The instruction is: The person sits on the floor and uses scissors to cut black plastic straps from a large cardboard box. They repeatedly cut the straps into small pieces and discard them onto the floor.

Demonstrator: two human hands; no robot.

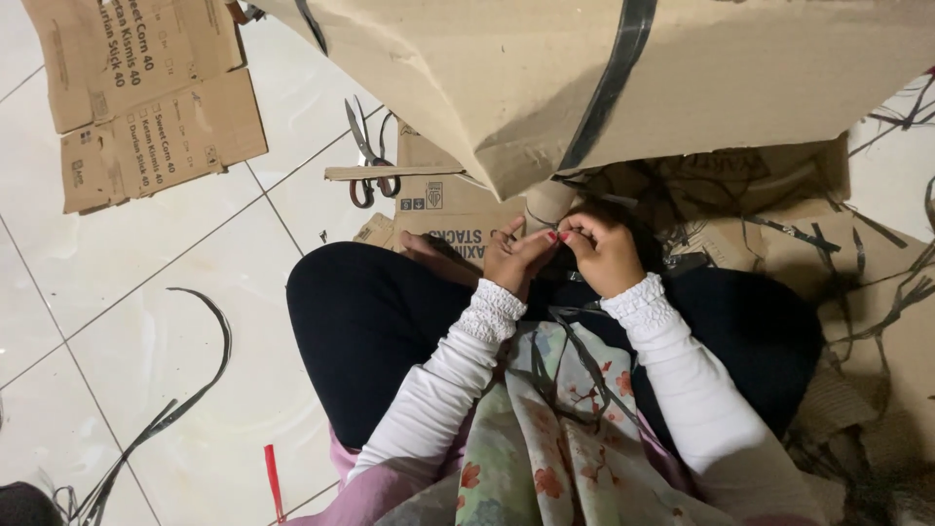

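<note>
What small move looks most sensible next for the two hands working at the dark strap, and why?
Probably pull the pinched end free. The left hand and right hand meet fingertip to fingertip on a dark strap just below the large cardboard box, with loose strap trailing over the lap; the scissors lie out of reach.

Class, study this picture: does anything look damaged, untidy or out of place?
Yes. Torn cardboard pieces lie on the tiled floor, loose black strips are scattered about, and scissors lie open near the big box.

Cardboard box (545,88) overhead; open floor (146,321) left
</note>
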